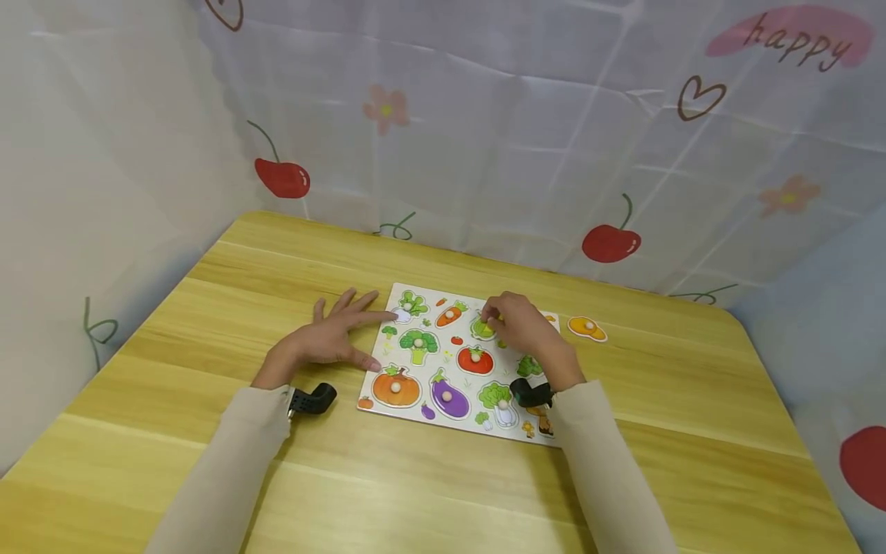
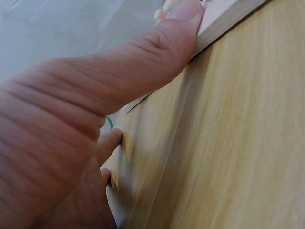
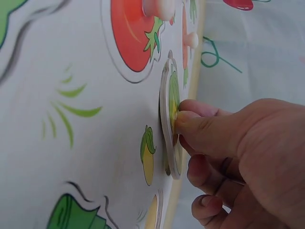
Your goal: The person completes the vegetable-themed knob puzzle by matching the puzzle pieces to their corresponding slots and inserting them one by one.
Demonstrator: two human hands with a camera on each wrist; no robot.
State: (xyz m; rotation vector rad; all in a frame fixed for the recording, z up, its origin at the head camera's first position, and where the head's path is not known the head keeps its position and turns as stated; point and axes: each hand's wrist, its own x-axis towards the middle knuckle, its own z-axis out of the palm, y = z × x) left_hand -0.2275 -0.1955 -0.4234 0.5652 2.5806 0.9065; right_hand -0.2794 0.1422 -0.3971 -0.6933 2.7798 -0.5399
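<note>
A white puzzle board (image 1: 505, 369) with knobbed vegetable pieces lies on the table. My right hand (image 1: 519, 323) pinches a green and yellow corn piece (image 3: 173, 88) between thumb and fingertips; its knob is hidden by them. In the right wrist view the corn piece stands slightly tilted against the board's face, near a small printed corn (image 3: 148, 162). With fingers spread, my left hand (image 1: 332, 335) rests at the board's left edge, its thumb (image 2: 162, 47) and index finger on the board and its other fingers over the table. Near the left thumb sits the pumpkin piece (image 1: 395, 387).
Just right of the board, a loose yellow-orange piece (image 1: 587, 328) lies on the wooden table (image 1: 332, 477). The tomato (image 1: 475, 360), eggplant (image 1: 450, 398), broccoli (image 1: 418, 345) and carrot (image 1: 450, 315) pieces are in the board. A printed curtain (image 1: 484, 154) hangs behind the table.
</note>
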